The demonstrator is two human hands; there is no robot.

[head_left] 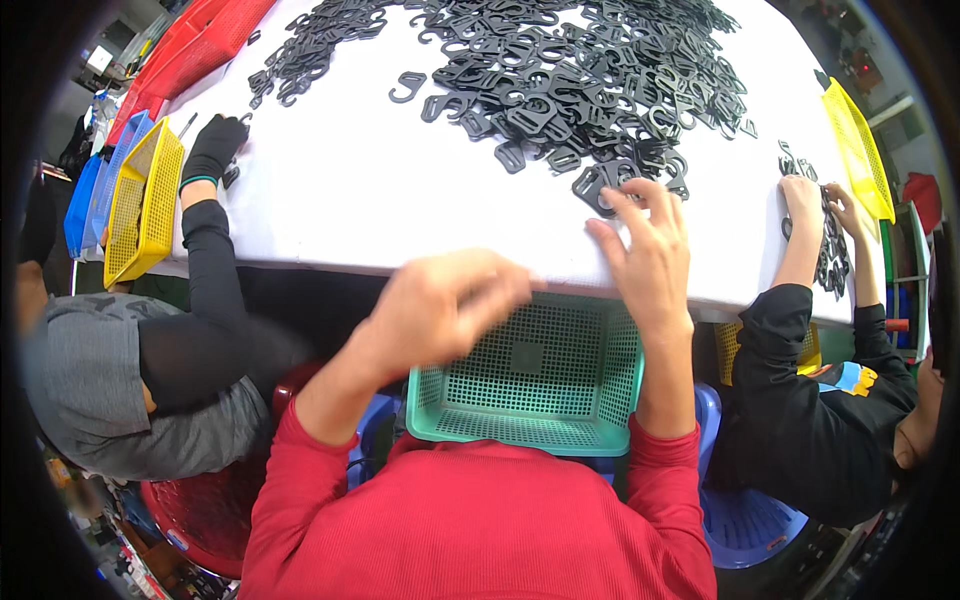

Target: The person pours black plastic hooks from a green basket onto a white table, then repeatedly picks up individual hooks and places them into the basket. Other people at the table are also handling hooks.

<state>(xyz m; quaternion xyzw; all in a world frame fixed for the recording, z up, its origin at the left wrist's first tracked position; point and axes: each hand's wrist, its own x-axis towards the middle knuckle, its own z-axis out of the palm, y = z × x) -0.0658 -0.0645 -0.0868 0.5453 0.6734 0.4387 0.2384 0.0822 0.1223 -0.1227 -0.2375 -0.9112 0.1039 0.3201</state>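
Black plastic snap hooks point(540, 115) lie in a big heap on the white-covered table, thinning toward me. My right hand point(652, 260) reaches over the heap's near edge. Its thumb and fingers are apart, with the fingertips at a black hook point(592, 188); whether they touch it I cannot make out. My left hand point(440, 305) is smeared by motion above the table's front edge, and its fingers are too blurred to read. Beneath both hands sits a green mesh basket point(520, 443) at my lap, its perforated bottom showing.
On the left, a co-worker's black-gloved hand point(217, 148) is at the table near yellow point(145, 205) and red baskets point(190, 60). To the right, another person's hands point(805, 205) handle a small group of hooks beside a yellow basket point(858, 150). A single hook point(407, 87) lies apart.
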